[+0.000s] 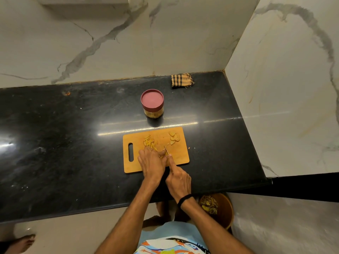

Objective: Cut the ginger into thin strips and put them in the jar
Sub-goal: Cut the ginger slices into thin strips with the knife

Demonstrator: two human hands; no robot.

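Gripping the knife (pixel 166 150) in our right hand (pixel 178 179), we lay the index finger along its spine, with the blade just right of our left hand (pixel 151 163). That hand curls its fingers down on the ginger piece (pixel 162 156), which is mostly hidden under them on the wooden cutting board (pixel 180 154). Cut ginger strips (pixel 149 143) lie just beyond our left fingers, and ginger slices (pixel 174 137) sit near the board's far right corner. The jar (pixel 152 105), maroon lid on, stands on the black counter (pixel 73 134) behind the board, apart from both hands.
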